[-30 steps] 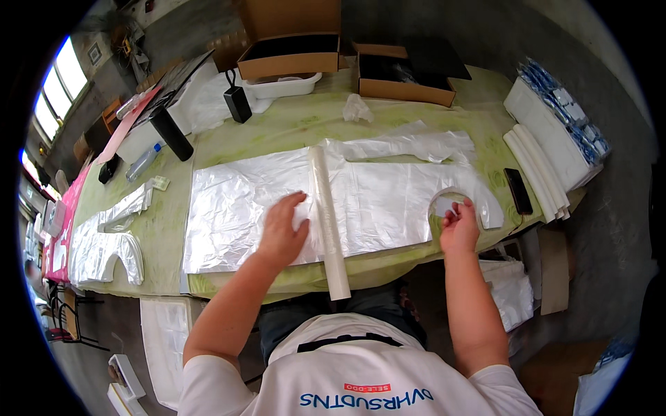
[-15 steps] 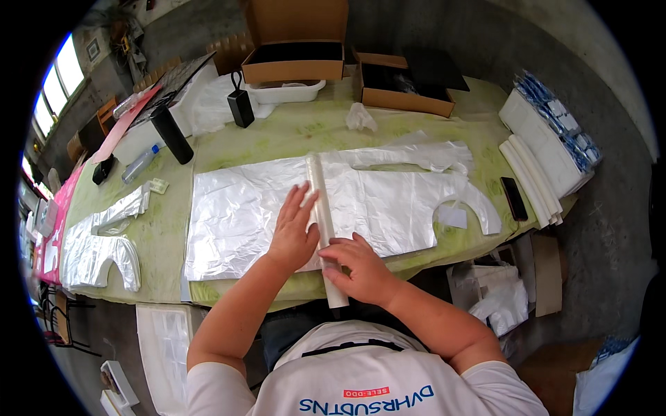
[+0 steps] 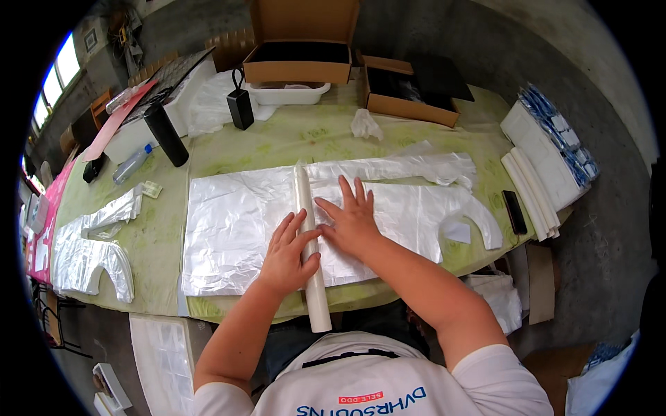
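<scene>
A long whitish roll (image 3: 303,201) lies across a flat stack of shiny, translucent plastic sheets (image 3: 229,222), its near end jutting past the table edge. The sheets have a curved cut-out and strap-like strips at their right end. My left hand (image 3: 286,258) rests against the roll from the left, fingers and thumb apart. Just right of the roll, my right hand (image 3: 352,220) lies on the plastic with fingers spread, its thumb close to the roll. At the far left lies a smaller folded plastic piece (image 3: 73,256) with a similar cut-out.
A black phone (image 3: 514,212) and several white rolls (image 3: 531,194) lie at the right, beside a white box (image 3: 538,149) of blue packets. Cardboard boxes (image 3: 298,71) stand at the back. A black cylinder (image 3: 166,135), black speaker-like block (image 3: 240,109) and plastic bottle (image 3: 132,165) stand back left.
My right hand has moved from the roll's near part up and away onto the plastic, its fingers spreading. My left hand has slid nearer to me, and the roll has shifted slightly left.
</scene>
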`<state>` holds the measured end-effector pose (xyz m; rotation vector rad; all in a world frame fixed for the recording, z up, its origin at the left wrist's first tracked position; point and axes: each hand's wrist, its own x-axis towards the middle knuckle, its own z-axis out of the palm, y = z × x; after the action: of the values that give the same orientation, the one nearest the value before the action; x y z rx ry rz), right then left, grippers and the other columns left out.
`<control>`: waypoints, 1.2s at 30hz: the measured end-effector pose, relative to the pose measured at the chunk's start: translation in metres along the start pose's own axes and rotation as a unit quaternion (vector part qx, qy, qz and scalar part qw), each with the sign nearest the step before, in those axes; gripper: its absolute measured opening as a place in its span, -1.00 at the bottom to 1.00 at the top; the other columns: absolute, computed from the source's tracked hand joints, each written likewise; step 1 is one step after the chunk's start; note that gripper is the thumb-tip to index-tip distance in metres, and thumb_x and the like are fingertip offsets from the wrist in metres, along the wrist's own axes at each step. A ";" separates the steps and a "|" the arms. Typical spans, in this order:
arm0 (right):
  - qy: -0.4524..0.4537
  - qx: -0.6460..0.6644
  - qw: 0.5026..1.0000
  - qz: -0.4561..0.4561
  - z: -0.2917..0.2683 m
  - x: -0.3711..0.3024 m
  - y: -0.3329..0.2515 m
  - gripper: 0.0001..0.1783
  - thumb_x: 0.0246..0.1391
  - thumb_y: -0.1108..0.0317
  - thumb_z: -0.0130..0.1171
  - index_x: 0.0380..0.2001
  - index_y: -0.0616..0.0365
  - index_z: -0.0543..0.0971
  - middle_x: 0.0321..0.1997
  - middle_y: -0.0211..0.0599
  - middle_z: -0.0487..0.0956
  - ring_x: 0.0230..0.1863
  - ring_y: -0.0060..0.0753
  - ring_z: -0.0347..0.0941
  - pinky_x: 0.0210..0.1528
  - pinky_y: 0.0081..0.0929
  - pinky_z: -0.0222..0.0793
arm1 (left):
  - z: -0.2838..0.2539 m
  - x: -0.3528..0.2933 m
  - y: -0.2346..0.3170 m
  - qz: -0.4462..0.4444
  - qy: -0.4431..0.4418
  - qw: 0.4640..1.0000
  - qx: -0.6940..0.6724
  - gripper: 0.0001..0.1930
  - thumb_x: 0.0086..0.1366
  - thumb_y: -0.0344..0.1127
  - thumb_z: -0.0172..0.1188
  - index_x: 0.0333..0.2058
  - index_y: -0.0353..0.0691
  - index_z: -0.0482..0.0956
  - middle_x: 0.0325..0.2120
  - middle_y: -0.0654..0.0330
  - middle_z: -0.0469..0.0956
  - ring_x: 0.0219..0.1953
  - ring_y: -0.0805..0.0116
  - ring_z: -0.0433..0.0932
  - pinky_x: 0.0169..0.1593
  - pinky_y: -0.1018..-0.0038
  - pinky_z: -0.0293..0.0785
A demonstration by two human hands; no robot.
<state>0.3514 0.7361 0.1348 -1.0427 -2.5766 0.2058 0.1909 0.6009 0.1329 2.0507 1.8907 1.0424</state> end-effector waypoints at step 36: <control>0.039 -0.027 0.998 0.033 0.022 0.048 0.017 -0.22 0.10 0.00 0.26 0.33 0.13 0.39 0.57 -0.27 0.12 0.58 0.08 -0.11 0.47 0.40 -0.17 | 0.002 -0.001 0.000 -0.033 0.000 0.999 -0.027 -0.54 0.11 -0.22 0.30 0.05 0.02 0.64 0.41 0.09 0.24 0.34 -0.20 0.23 0.39 0.08 0.22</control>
<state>0.3221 0.7810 0.1224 -1.1336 -2.4932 0.1107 0.1923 0.6006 0.1309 1.9451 1.8958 1.0647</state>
